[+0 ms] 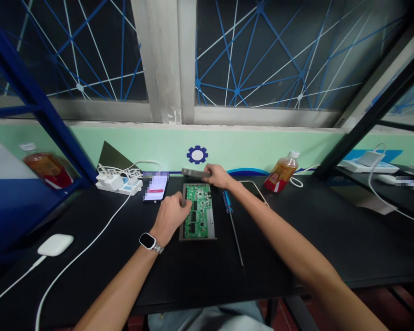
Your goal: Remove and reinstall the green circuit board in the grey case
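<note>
Left hand (172, 212) pinching left edge of circuit board (202, 204); right hand (219, 176) pinching grey strip (194, 173) by board's far end.

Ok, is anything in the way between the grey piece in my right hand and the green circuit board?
Nothing visible stands between them: the grey piece in your right hand is just beyond the board's far end. Your left hand is at the board's left edge, and the screwdriver lies off to its right.
</note>
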The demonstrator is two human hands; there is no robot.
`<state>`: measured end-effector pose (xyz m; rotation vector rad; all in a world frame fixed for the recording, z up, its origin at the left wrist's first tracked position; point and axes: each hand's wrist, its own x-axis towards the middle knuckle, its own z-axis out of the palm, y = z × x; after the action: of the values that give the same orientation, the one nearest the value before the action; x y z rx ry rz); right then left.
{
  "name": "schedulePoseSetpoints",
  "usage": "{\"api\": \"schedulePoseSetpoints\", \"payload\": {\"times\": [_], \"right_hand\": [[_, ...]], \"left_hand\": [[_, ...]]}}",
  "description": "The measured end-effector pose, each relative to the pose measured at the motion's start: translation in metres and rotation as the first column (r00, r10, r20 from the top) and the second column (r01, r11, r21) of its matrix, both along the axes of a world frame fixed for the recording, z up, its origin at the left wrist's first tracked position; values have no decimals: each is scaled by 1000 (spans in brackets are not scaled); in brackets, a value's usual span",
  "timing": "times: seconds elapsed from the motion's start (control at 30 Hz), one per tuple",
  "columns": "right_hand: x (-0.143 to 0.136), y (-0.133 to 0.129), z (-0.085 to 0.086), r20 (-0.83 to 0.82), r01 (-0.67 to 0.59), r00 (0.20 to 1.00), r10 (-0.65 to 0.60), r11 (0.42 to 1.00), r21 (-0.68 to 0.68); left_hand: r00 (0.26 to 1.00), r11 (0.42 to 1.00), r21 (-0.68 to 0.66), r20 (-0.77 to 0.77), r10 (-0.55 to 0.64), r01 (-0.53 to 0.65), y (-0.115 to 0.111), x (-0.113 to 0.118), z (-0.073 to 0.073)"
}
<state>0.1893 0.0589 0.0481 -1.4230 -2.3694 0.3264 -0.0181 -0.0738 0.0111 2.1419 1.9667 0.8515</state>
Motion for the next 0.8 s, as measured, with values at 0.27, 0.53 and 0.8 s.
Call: {"api": "schedulePoseSetpoints", "payload": {"times": [0.27,0.53,0.8], "right_hand": [[44,-60,34,-764,312,642,-56,930,194],[29,-112,-21,-818,-119,396,-417,860,-496],[21,-122,-46,-791,-31,550,-267,941,-338]], "left_hand": [[813,998,64,581,-34,-3,15,-11,-5],[458,948,-47,883,-107,313,3,-1,6],[335,898,-43,935,-119,438,-4,-4,11]]}}
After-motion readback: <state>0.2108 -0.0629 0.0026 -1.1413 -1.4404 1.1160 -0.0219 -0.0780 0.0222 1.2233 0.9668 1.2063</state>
